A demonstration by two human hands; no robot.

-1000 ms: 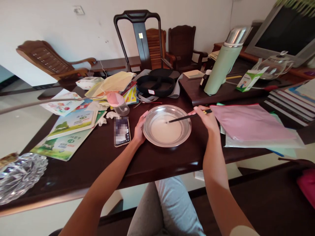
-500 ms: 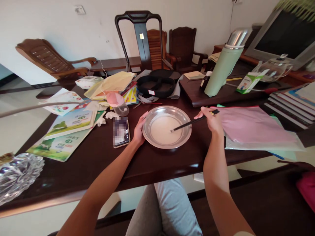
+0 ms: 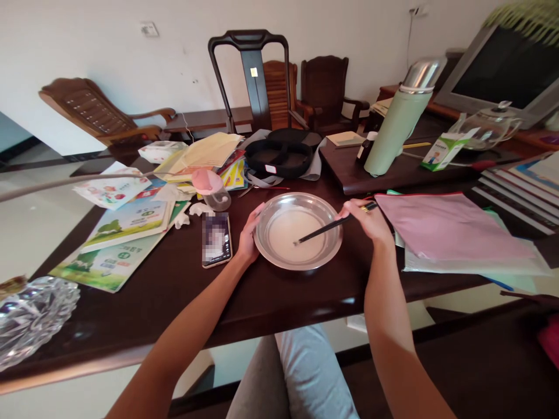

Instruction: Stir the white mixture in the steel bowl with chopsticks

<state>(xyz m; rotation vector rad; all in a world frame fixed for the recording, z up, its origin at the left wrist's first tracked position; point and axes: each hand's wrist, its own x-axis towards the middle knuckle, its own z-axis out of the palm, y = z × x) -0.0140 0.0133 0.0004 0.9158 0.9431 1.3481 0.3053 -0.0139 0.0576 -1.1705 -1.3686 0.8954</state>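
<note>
A shiny metal bowl point(image 3: 273, 255) stands on the dark table, with a milky white liquid point(image 3: 283, 227) in its bottom. My left hand point(image 3: 248, 240) grips the bowl's left rim, thumb side toward me. In my right hand point(image 3: 370, 222) are black chopsticks point(image 3: 322, 229), slanting down over the right rim. Their tips dip into the liquid near the middle of the bowl. Just left of my left hand lies a phone point(image 3: 217, 240) with its screen lit.
Booklets point(image 3: 107, 256), crumpled tissue and a pink-lidded cup point(image 3: 212, 189) lie to the left. Behind the bowl is a black case point(image 3: 279, 157). A green thermos point(image 3: 397, 128) stands at back right, and a pink folder point(image 3: 449, 227) lies right of my right hand.
The chopsticks' tips have shifted left and toward me through the liquid, and my right hand has come closer to the bowl. My left hand keeps its hold on the rim.
</note>
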